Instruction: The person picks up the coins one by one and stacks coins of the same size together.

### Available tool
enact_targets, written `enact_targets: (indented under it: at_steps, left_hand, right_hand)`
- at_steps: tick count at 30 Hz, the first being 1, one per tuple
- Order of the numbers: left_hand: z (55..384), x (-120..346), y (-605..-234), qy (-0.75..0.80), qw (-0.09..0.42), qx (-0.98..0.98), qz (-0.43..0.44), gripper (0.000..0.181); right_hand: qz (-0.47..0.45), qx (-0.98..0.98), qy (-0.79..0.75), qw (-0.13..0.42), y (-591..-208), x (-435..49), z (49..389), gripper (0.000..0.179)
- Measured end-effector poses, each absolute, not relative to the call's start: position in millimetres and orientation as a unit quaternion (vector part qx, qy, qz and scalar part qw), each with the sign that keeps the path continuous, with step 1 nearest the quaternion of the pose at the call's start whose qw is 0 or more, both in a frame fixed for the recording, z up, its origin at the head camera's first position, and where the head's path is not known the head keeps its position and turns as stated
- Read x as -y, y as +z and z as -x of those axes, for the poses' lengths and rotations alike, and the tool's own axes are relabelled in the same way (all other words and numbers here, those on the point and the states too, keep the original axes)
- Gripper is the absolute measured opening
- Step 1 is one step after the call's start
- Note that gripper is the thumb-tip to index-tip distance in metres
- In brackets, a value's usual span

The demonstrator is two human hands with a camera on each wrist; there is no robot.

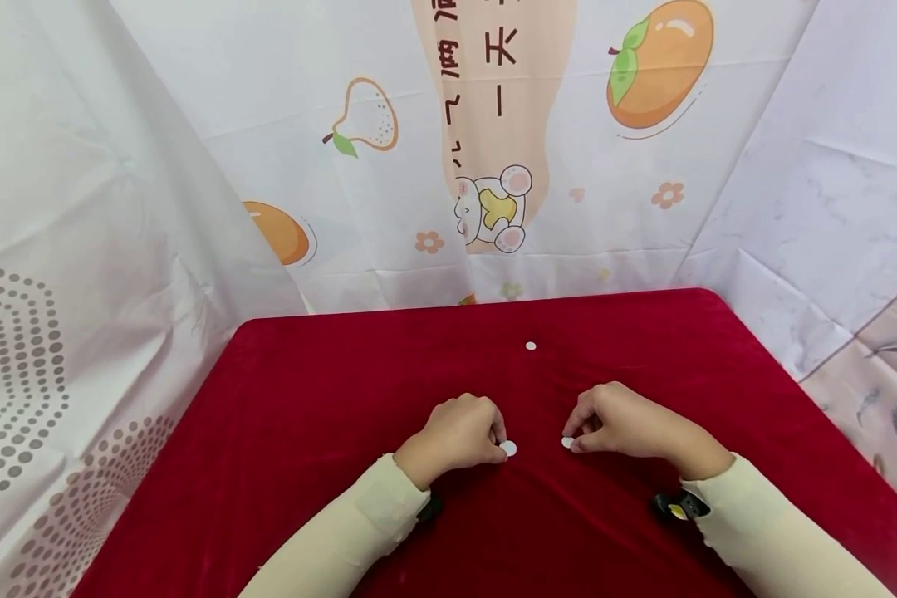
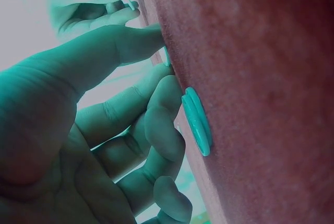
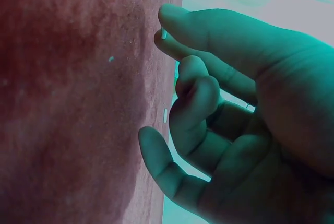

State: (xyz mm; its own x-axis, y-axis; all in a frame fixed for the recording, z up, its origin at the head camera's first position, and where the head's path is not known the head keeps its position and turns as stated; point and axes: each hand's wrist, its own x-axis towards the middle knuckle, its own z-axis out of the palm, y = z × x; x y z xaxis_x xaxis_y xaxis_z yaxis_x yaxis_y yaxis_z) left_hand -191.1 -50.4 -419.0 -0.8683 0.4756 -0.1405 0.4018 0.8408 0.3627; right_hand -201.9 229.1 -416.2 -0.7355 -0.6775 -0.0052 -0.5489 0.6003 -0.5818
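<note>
Between its thumb and index finger my left hand (image 1: 459, 432) pinches a small white disc (image 1: 508, 448), just above the red cloth. To its right, my right hand (image 1: 620, 422) pinches a similar white disc (image 1: 567, 442) by thumb and fingertip, also seen as a thin disc edge (image 3: 164, 33) in the right wrist view. A third white disc (image 1: 531, 345) lies flat farther back on the cloth. Close to the curled fingers, the left wrist view has what looks like two stacked discs (image 2: 197, 122) on the cloth; I cannot make that stack out in the head view.
Red velvety cloth (image 1: 329, 374) covers the table, slightly creased between the hands. A printed white curtain (image 1: 389, 208) hangs behind the back edge, with pale hangings (image 1: 815, 208) at the sides. A dark strap (image 1: 680, 505) sits at the right sleeve.
</note>
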Motion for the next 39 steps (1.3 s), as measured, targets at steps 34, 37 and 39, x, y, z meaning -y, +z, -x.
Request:
enact_targets:
  at_steps: [34, 37, 39]
  left_hand:
    - [192.2, 52.0, -421.3, 0.171, 0.110, -0.948, -0.243, 0.012]
    - [191.7, 52.7, -421.1, 0.170, 0.110, -0.949, -0.242, 0.012]
    - [191.5, 53.2, -421.1, 0.169, 0.110, -0.949, -0.241, 0.012]
  right_hand:
    - [0.362, -0.888, -0.272, 0.082, -425.7, -230.8, 203.5, 0.016]
    - [0.367, -0.885, -0.274, 0.083, -425.9, -230.9, 204.9, 0.016]
    - [0.370, -0.883, -0.276, 0.084, -425.6, -230.6, 205.6, 0.015]
